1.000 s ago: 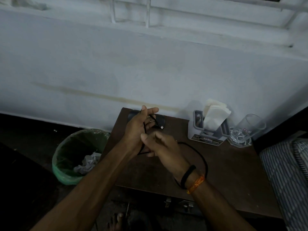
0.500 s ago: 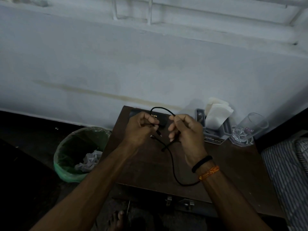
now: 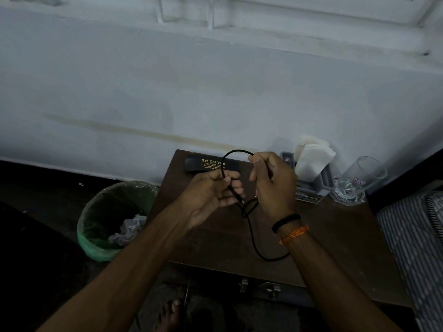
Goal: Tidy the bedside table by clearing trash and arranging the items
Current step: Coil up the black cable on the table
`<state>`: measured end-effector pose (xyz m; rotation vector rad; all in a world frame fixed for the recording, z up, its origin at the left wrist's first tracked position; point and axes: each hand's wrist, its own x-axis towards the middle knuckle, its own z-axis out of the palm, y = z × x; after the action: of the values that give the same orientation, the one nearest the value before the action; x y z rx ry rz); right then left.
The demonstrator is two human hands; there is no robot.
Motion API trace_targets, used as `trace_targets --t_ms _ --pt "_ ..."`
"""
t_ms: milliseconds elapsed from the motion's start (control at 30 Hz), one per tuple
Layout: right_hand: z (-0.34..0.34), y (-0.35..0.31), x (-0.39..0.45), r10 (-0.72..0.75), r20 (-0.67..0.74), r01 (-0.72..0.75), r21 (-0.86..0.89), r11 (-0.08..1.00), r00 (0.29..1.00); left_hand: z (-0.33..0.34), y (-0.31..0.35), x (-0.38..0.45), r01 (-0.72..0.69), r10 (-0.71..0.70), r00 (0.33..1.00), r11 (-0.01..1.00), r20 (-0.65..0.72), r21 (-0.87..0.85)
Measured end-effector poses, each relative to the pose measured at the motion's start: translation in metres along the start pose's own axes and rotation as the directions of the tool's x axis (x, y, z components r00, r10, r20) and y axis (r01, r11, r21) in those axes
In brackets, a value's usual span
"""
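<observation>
Both hands work a thin black cable (image 3: 249, 226) above the brown desk (image 3: 335, 236) — the left hand (image 3: 213, 195) curls its fingers round one end, the small plug tip poking out below them, while the right hand (image 3: 273, 185) pinches the cord higher up, so an arch of it stands between the two. The rest hangs down and sweeps in a slack curve over the desk towards the right wrist. To coil it well, I judge each new loop should match the first in width and be laid into the left hand's grip without twisting; pulling hard would kink so thin a cord. It looks limp and matt, rubbery. Behind the hands lies a long, dark spectacle case (image 3: 206, 164) with gold lettering, seemingly hard-shelled and smooth. To the right a grey plastic holder (image 3: 318, 188) carries soft, folded white tissues (image 3: 311, 154), and just beside it stands a clear, thick-based glass (image 3: 359, 180). On the floor to the left, a bin (image 3: 96, 245) with a thin green liner holds crumpled paper (image 3: 129, 231).
</observation>
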<state>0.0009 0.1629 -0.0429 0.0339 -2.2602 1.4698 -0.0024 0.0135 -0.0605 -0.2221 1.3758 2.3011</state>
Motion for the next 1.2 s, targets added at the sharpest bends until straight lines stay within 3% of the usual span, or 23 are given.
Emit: trace_targets --t_ms 100,233,300,400,500,600,700,867,933,1000,1033,1100,1200 --pt "-0.003 0.004 0.003 -0.006 0.003 0.006 -0.022 1.000 1.000 0.008 0.001 -0.006 0.084 -0.071 0.995 0.974 0.069 -0.208" --pt "-0.008 0.012 0.008 0.192 0.029 -0.192 -0.010 0.981 0.981 0.014 0.005 -0.014 0.075 -0.005 0.977 0.944 0.215 -0.321" --pt "-0.009 0.017 0.008 0.258 0.141 -0.252 -0.060 0.966 0.956 0.016 0.007 -0.019 0.048 0.051 0.951 0.950 0.304 -0.308" --pt "-0.008 0.019 0.003 0.267 0.418 -0.166 -0.262 0.951 0.869 0.018 0.007 -0.025 -0.030 0.139 0.913 0.960 0.384 -0.278" --pt "-0.004 0.017 -0.001 0.236 0.502 -0.055 -0.350 0.935 0.832 0.017 0.012 -0.023 -0.166 0.238 0.910 0.959 0.340 -0.228" --pt "-0.007 0.016 0.002 0.246 0.527 -0.069 -0.333 0.941 0.814 0.008 0.018 -0.014 -0.259 0.320 0.917 0.932 0.238 -0.255" --pt "-0.011 0.010 0.002 0.247 0.613 -0.094 -0.270 0.958 0.750 -0.003 0.022 -0.004 -0.352 0.406 0.901 0.891 0.154 -0.289" --pt "-0.014 -0.007 -0.005 0.278 0.736 -0.394 -0.016 0.919 0.617 -0.007 0.023 0.004 -0.437 0.468 0.883 0.850 0.041 -0.294" --pt "-0.014 -0.010 -0.003 0.250 0.714 -0.237 -0.121 0.964 0.653 -0.006 0.020 0.006 -0.459 0.472 0.881 0.862 0.010 -0.214" --pt "-0.016 -0.009 -0.001 0.161 0.679 0.061 -0.291 0.955 0.716 -0.007 0.016 0.009 -0.479 0.479 0.878 0.877 0.000 0.030" --pt "-0.017 -0.011 0.001 0.138 0.680 0.131 -0.328 0.936 0.720 -0.010 0.013 0.011 -0.473 0.478 0.878 0.864 0.018 0.175" --pt "-0.022 -0.013 0.001 0.126 0.691 0.183 -0.356 0.916 0.712 -0.012 0.007 0.014 -0.436 0.435 0.896 0.814 0.094 0.383" --pt "-0.032 -0.014 0.005 0.073 0.689 0.274 -0.380 0.883 0.721 -0.013 0.000 0.016 -0.368 0.301 0.930 0.791 0.213 0.488"
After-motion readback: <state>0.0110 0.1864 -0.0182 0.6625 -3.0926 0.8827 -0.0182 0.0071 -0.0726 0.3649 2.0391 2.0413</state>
